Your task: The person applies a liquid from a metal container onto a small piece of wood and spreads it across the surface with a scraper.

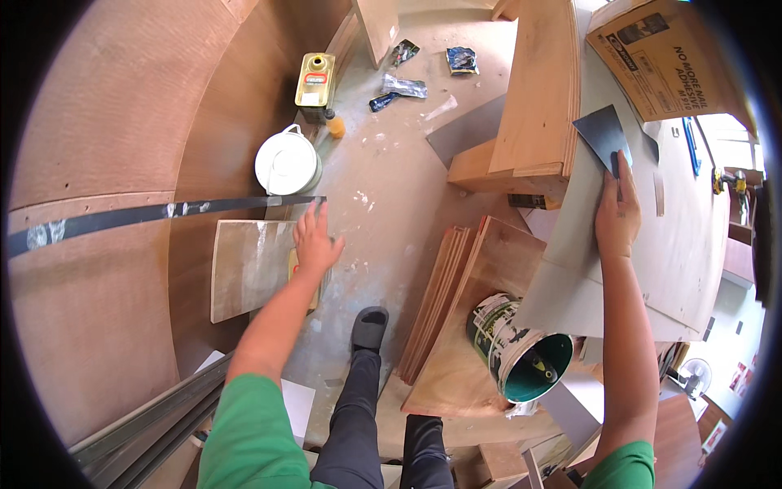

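My left hand (316, 240) is stretched out with its fingers spread and nothing in them. Its fingertips come close to the end of a long dark strip (236, 205) that runs in from the left; whether they touch cannot be told. A wooden board (248, 269) stands below the strip, beside my left wrist. On the other side, my right hand (619, 216) grips a broad scraper (603, 134) with a dark, flat, wedge-shaped blade. It is held over a large grey panel (562, 261), the blade pointing away from me.
A white lidded bucket (287, 163), a metal can (315, 81) and a small orange bottle (335, 125) stand at left. Wrappers (403, 86) litter the floor. A tilted paint pail (521, 346) rests on a wooden board at right. A cardboard box (668, 61) sits on the panel.
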The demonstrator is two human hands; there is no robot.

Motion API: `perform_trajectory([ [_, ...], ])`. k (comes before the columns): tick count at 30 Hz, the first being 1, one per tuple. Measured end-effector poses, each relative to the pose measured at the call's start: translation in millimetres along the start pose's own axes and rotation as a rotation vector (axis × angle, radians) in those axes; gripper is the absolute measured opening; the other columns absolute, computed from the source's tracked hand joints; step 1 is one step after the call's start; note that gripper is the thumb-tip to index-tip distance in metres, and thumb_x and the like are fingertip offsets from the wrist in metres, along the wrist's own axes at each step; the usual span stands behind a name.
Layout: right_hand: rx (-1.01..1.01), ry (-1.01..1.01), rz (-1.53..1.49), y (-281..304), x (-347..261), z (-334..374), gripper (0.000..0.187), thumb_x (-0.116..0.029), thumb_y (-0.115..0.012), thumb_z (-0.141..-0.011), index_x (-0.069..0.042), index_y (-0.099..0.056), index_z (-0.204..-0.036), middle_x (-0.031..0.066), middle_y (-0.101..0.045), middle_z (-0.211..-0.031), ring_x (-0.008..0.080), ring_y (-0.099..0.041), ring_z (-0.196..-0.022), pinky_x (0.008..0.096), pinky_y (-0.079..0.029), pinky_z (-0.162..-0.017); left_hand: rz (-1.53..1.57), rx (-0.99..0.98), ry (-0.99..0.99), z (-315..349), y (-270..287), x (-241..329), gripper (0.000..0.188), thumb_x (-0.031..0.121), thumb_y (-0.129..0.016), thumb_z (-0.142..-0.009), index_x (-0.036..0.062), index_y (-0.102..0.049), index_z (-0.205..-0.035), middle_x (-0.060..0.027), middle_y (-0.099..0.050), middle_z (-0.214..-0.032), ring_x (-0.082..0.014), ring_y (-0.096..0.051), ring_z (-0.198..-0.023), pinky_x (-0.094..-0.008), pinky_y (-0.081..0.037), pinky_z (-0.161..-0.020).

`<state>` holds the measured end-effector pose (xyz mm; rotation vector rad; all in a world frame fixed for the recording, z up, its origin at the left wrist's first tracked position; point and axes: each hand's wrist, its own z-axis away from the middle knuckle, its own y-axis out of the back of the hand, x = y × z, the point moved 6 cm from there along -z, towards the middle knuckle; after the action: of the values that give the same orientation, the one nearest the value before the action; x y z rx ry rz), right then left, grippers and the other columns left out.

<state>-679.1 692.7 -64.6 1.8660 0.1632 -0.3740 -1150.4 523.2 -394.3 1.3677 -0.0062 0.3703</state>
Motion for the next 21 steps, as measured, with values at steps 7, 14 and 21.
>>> perform_trajectory([
  [7, -0.071, -0.062, -0.029, -5, -12, -2, 0.041, -0.019, -0.054, -0.101, -0.015, -0.057, -0.142, 0.0108, -0.059, -0.142, 0.0242, -0.055, -0.132, 0.0324, -0.041, -0.108, 0.06, 0.272, 0.133, -229, 57, 11, 0.085, 0.05, -0.079, -0.074, 0.0073, -0.049, -0.141, -0.0149, -0.048, -0.145, -0.0338, -0.047, -0.13, -0.0472, -0.038, -0.108],
  [14, -0.07, -0.065, -0.026, -8, -11, -2, 0.041, -0.014, -0.053, -0.101, -0.012, -0.056, -0.143, 0.0115, -0.06, -0.14, 0.0207, -0.055, -0.131, 0.0306, -0.04, -0.108, -0.033, 0.22, 0.406, -307, 58, 7, 0.108, 0.058, -0.082, -0.072, 0.005, -0.032, -0.152, -0.02, -0.036, -0.155, -0.0326, -0.04, -0.141, -0.0465, -0.034, -0.114],
  [21, -0.047, -0.04, -0.031, -7, -10, -3, 0.041, -0.01, -0.054, -0.1, -0.011, -0.058, -0.141, 0.0127, -0.062, -0.139, 0.0203, -0.056, -0.13, 0.032, -0.041, -0.108, 0.036, 0.12, 0.492, -332, 40, 1, 0.112, 0.055, -0.08, -0.075, 0.0063, -0.021, -0.156, -0.0186, -0.034, -0.156, -0.0334, -0.039, -0.141, -0.0467, -0.037, -0.114],
])
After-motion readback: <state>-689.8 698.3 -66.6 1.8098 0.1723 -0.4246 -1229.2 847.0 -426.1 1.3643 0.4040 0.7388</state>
